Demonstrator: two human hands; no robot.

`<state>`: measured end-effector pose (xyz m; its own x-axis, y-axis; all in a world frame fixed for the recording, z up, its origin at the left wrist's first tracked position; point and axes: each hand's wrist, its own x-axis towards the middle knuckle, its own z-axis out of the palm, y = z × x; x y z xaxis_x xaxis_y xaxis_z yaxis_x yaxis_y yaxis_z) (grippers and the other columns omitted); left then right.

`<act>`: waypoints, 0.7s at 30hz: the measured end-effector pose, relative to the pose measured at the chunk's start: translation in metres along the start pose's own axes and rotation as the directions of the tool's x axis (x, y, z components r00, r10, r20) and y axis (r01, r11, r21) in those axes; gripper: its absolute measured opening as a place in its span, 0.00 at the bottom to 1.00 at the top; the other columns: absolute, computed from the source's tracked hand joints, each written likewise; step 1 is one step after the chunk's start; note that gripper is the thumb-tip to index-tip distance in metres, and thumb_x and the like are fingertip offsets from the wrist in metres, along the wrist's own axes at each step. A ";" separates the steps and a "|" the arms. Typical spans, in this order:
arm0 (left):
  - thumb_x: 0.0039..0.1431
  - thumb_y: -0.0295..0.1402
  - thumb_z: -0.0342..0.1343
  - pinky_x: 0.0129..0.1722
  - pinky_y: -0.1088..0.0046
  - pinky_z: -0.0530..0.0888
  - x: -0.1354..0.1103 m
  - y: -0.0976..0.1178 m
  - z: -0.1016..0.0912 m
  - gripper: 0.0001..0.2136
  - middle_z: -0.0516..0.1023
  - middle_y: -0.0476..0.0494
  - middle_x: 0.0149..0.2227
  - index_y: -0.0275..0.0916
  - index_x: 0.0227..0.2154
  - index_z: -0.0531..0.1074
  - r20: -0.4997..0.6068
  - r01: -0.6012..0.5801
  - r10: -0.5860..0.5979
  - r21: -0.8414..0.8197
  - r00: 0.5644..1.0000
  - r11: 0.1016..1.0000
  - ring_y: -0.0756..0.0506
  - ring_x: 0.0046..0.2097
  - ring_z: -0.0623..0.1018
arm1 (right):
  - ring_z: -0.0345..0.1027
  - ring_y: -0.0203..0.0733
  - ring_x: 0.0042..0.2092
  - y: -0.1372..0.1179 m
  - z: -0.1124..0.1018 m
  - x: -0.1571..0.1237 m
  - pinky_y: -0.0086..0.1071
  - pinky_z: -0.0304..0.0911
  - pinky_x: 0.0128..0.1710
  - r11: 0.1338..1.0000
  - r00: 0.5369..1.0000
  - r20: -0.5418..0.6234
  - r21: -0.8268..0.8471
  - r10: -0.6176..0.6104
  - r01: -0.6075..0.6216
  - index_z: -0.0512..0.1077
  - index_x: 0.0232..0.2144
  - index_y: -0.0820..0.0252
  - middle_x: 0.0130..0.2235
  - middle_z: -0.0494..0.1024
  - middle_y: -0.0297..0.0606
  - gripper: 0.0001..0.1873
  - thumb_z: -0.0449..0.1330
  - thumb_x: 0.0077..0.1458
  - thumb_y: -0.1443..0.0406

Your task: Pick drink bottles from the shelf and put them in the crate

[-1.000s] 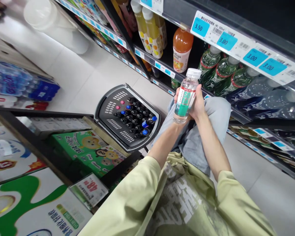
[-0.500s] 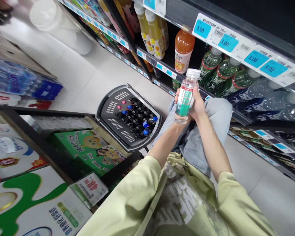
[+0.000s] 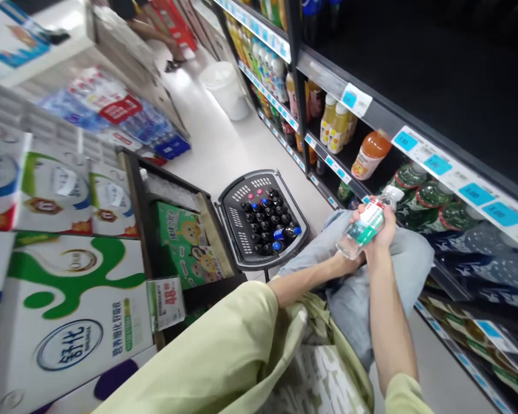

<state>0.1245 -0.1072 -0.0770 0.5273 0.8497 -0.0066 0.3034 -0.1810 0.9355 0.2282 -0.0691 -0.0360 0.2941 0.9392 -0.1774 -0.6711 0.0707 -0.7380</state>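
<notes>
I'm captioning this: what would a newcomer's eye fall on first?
Probably the clear bottle, held by the left hand and right hand above the jeans. Next, the black basket on the floor with its many dark bottles, then the orange drink on the shelf beyond the hands.

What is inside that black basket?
Dark bottles are packed in the black basket, some with blue or pink caps; one blue-labelled bottle lies sideways. Whatever lies beneath is hidden.
</notes>
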 end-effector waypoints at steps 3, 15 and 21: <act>0.71 0.31 0.55 0.64 0.45 0.81 -0.044 -0.019 -0.010 0.08 0.83 0.39 0.39 0.47 0.40 0.80 0.272 -0.207 0.158 0.165 0.949 0.964 0.33 0.50 0.86 | 0.81 0.52 0.34 -0.003 -0.004 -0.002 0.48 0.81 0.32 0.999 0.999 0.042 -0.043 0.033 -0.031 0.76 0.42 0.48 0.29 0.74 0.33 0.27 0.67 0.52 0.37; 0.73 0.35 0.53 0.42 0.64 0.77 -0.128 0.001 -0.126 0.07 0.80 0.42 0.38 0.43 0.43 0.76 -0.104 -0.065 0.127 0.466 0.986 0.882 0.43 0.39 0.79 | 0.77 0.47 0.30 0.047 0.016 -0.012 0.42 0.78 0.32 0.943 0.912 0.319 -0.287 0.257 -0.165 0.74 0.44 0.51 0.32 0.78 0.33 0.29 0.74 0.48 0.43; 0.71 0.50 0.57 0.39 0.68 0.77 -0.101 0.006 -0.160 0.26 0.77 0.44 0.42 0.40 0.64 0.70 -0.346 0.139 -0.113 0.050 0.931 0.989 0.44 0.41 0.77 | 0.79 0.46 0.37 0.057 0.040 -0.024 0.39 0.74 0.41 0.796 0.740 0.533 -0.605 0.410 -0.006 0.76 0.40 0.56 0.37 0.84 0.37 0.24 0.77 0.50 0.49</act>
<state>-0.0541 -0.1143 -0.0145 0.1817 0.9833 0.0104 0.4133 -0.0859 0.9065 0.1555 -0.0741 -0.0479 -0.4206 0.9030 -0.0870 -0.1248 -0.1526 -0.9804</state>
